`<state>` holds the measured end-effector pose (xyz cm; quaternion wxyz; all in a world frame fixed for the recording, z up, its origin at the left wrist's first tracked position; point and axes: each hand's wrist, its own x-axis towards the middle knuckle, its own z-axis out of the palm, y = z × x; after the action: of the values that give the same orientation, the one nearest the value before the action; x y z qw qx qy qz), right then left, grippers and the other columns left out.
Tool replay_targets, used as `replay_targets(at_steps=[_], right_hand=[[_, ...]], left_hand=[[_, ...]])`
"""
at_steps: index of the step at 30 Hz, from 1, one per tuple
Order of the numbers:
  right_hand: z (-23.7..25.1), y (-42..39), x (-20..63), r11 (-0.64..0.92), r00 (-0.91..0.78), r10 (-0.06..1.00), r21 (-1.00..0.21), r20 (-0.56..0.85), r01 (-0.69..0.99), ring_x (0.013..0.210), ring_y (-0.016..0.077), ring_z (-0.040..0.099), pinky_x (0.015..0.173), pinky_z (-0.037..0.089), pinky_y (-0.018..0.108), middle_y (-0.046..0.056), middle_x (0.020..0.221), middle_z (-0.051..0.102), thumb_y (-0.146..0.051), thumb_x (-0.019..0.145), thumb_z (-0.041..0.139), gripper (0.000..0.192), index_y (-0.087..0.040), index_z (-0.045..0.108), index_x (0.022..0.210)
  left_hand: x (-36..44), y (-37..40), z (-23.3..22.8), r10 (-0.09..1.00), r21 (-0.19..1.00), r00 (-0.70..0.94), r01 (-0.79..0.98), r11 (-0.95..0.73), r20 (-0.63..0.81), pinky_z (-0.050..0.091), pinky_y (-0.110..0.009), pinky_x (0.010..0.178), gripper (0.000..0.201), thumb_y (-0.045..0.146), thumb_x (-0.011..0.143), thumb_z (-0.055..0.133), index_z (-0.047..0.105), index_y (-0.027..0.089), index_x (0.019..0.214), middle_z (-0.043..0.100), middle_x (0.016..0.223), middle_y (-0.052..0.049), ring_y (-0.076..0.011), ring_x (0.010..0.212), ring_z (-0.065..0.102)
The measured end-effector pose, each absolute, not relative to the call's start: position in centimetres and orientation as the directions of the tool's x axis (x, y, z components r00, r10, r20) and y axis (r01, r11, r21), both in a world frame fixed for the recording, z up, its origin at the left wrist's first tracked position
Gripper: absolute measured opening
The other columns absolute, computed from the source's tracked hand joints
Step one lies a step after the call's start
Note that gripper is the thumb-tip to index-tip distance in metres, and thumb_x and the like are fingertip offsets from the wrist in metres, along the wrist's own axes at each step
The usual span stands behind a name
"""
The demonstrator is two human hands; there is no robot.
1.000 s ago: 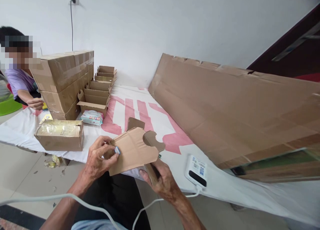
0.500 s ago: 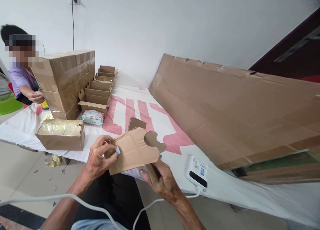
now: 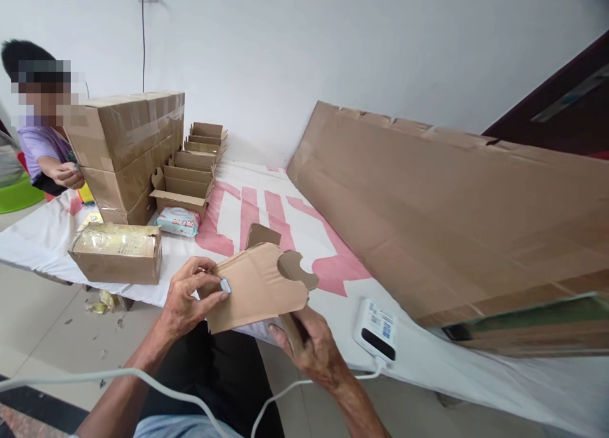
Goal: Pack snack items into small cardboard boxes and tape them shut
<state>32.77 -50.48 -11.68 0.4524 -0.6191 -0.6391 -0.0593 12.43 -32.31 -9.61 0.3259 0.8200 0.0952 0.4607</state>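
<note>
Item: flat carton blank [image 3: 254,289], held above the lap, near the bench [image 3: 266,203] edge. Left hand [image 3: 188,298] pinches its left edge; right hand [image 3: 311,346] grips underneath. Risk: creased cardboard buckling under uneven pressure.

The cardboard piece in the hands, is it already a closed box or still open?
Still open: the cardboard piece is only partly folded, flaps sticking out, gripped by left hand and right hand.

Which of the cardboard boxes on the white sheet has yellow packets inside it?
The low open box at the sheet's near left edge, apart from the others. The tall taped cartons are closed, and the small folded boxes beside them look empty.
</note>
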Motion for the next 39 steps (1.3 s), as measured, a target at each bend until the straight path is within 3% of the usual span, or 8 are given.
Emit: replay_targets(at_steps=[6, 15, 27, 39], right_hand=[[-11.7, -50.5, 32.8, 0.220, 0.171, 0.731, -0.466, 0.661, 0.857, 0.092, 0.0302, 0.075, 0.083, 0.063, 0.041, 0.010, 0.104, 0.077, -0.031, 0.095, 0.066, 0.030, -0.026, 0.067, 0.125], [-11.5, -50.4, 32.5, 0.217, 0.173, 0.745, -0.478, 0.644, 0.851, 0.096, 0.0322, 0.074, 0.085, 0.063, 0.044, 0.011, 0.108, 0.077, -0.032, 0.096, 0.066, 0.031, -0.027, 0.066, 0.126], [-11.8, -50.4, 32.5, 0.200, 0.182, 0.764, -0.495, 0.619, 0.845, 0.099, 0.0318, 0.075, 0.085, 0.064, 0.043, 0.010, 0.111, 0.078, -0.030, 0.092, 0.068, 0.035, -0.026, 0.067, 0.127], [-11.2, -50.2, 32.3, 0.214, 0.180, 0.762, -0.504, 0.622, 0.837, 0.098, 0.0312, 0.076, 0.085, 0.063, 0.042, 0.010, 0.110, 0.079, -0.026, 0.092, 0.066, 0.036, -0.026, 0.066, 0.128]], left_hand=[[12.5, -32.4, -9.4, 0.466, 0.625, 0.559, -0.123, -0.771, 0.686, 0.059, -0.034, 0.082, 0.004, 0.018, 0.094, 0.076, 0.079, 0.021, 0.091, 0.071, 0.108, -0.010, -0.0202, 0.096, 0.071], [12.5, -33.1, -8.7, 0.539, 0.670, 0.560, -0.040, -0.741, 0.629, 0.059, -0.032, 0.080, 0.010, 0.016, 0.081, 0.081, 0.075, 0.020, 0.088, 0.071, 0.110, -0.009, -0.0200, 0.093, 0.071], [12.9, -33.2, -8.8, 0.558, 0.662, 0.541, 0.003, -0.749, 0.629, 0.057, -0.031, 0.078, 0.010, 0.011, 0.083, 0.073, 0.073, 0.021, 0.080, 0.070, 0.104, -0.007, -0.0181, 0.088, 0.069], [12.9, -33.2, -8.7, 0.571, 0.674, 0.551, 0.020, -0.738, 0.609, 0.059, -0.032, 0.081, 0.008, 0.014, 0.082, 0.077, 0.076, 0.022, 0.082, 0.070, 0.107, -0.008, -0.0201, 0.092, 0.070]])
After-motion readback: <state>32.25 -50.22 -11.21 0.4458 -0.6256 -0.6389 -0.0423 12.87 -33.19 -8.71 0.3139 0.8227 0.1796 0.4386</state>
